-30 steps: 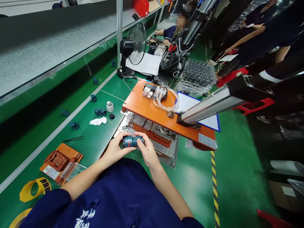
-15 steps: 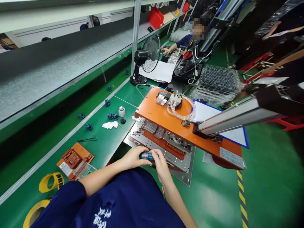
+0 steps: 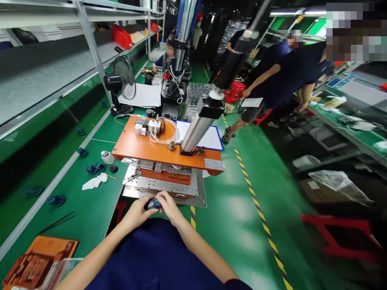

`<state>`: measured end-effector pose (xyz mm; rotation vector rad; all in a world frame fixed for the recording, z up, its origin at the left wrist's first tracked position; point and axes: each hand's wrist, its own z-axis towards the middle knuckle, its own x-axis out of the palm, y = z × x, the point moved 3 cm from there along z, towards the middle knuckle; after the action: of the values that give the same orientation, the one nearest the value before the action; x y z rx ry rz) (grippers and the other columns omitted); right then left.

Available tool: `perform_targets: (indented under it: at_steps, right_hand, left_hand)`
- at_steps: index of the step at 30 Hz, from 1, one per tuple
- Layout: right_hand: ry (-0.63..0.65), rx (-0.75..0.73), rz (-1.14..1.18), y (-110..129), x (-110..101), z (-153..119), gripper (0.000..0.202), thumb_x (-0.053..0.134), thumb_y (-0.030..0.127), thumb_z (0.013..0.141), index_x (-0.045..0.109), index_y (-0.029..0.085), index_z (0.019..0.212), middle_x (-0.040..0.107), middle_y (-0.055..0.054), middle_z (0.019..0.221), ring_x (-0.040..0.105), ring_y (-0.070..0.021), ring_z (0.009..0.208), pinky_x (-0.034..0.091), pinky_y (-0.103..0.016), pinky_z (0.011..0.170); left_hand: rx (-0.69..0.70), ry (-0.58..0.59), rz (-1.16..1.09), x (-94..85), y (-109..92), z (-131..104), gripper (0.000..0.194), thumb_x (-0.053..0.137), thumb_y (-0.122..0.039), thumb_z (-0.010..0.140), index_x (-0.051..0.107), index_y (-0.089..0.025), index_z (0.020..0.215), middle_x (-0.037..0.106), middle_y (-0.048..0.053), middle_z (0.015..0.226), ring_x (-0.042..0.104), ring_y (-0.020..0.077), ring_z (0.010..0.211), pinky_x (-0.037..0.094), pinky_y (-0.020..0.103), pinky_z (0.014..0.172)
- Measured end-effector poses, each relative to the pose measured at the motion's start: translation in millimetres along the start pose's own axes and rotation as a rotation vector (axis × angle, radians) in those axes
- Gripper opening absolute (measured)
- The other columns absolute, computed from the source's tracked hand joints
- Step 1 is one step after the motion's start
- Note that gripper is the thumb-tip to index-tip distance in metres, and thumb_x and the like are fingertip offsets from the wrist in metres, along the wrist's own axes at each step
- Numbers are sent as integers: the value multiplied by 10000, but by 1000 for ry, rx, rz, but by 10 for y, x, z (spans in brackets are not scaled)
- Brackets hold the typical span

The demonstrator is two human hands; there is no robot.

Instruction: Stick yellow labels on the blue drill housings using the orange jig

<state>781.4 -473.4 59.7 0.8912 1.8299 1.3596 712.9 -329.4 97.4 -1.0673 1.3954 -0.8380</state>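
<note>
A small dark teal part with a reddish mark [image 3: 154, 203] is held between both hands, low in front of my body. My left hand [image 3: 136, 212] closes round its left end, and my right hand [image 3: 170, 208] pinches the other end with thumb and fingers. The fingers cover much of it, so its exact kind cannot be told. Just beyond the hands stands an orange-topped press fixture [image 3: 142, 143] on a perforated metal base plate [image 3: 193, 189]. Similar teal parts [image 3: 56, 200] lie on the green bench at the left.
On the bench are a white bottle [image 3: 107, 157], a black cap [image 3: 113, 168], a white cloth [image 3: 94, 181], tweezers [image 3: 57, 222] and an orange jig [image 3: 39, 257]. A black fan [image 3: 116, 85] stands behind. A cylinder [image 3: 196, 131] rises above the fixture. Other people stand further back and right.
The view has swung to the right, so the bench and fixture sit further left and people at the right show. Both hands keep hold of the teal part.
</note>
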Motion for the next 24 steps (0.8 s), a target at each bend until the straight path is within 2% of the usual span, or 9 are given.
perform_targets:
  at_steps: [3,6,8,10,13,15,17,20,24]
  right_hand:
    - [-23,-47,-91,-89,-192,18,408,460,564,944,655,206,915,675,-2,801,632,-147,622,528,-251,520]
    - [-159,-102,-244,-171,-585,130,395,460,513,960,670,194,1060,709,-69,991,669,-212,895,572,-348,744]
    - [-288,-138,-372,-193,-894,295,365,501,438,955,644,179,1168,667,-131,1182,588,-275,1145,495,-462,962]
    - [-358,-174,-494,-189,-1144,533,315,543,346,939,649,173,1180,625,-165,1280,479,-324,1291,355,-541,1094]
    - [-347,-217,-640,-167,-1340,938,167,640,239,877,709,174,1015,701,-169,1120,520,-367,1247,293,-566,1114]
    - [-323,-245,-700,-157,-1381,1151,82,686,208,844,720,186,916,731,-156,998,581,-374,1172,316,-552,1096]
    - [-311,-279,-731,-155,-1391,1260,50,703,213,838,720,198,883,738,-150,963,608,-370,1140,356,-520,1071]
    - [-336,-333,-733,-186,-1401,1180,121,675,264,873,709,194,966,734,-156,1026,610,-353,1154,411,-489,1037]
    - [-469,-370,-648,-341,-1438,643,301,570,320,942,622,176,1201,669,-162,1218,576,-301,1204,451,-472,1032]
  left_hand:
    - [-44,-17,-36,57,40,121,449,813,-370,680,739,-235,1102,757,97,1117,683,320,1048,488,462,984]
    - [-57,-93,-10,57,86,247,442,818,-396,675,746,-221,1074,762,101,1092,681,325,1057,487,466,992]
    - [-62,-134,91,39,122,331,444,792,-421,702,732,-209,1088,765,98,1070,695,314,1026,513,453,957]
    - [-63,-144,193,27,155,413,456,763,-439,725,714,-194,1106,763,98,1062,710,300,984,543,436,913]
    - [-34,-135,263,31,175,527,457,731,-442,753,697,-174,1122,746,111,1108,709,290,992,557,423,898]
    - [-6,-128,308,47,162,609,444,723,-430,773,690,-171,1132,736,115,1132,705,289,1014,559,417,903]
    - [23,-112,357,76,134,717,430,728,-408,786,686,-179,1148,735,112,1141,702,289,1031,559,411,908]
    - [65,-85,436,146,81,959,432,750,-348,794,673,-204,1194,730,102,1177,693,292,1068,547,410,939]
    - [115,-55,543,314,5,1401,482,746,-236,810,632,-230,1279,685,97,1282,647,294,1167,505,398,1010]
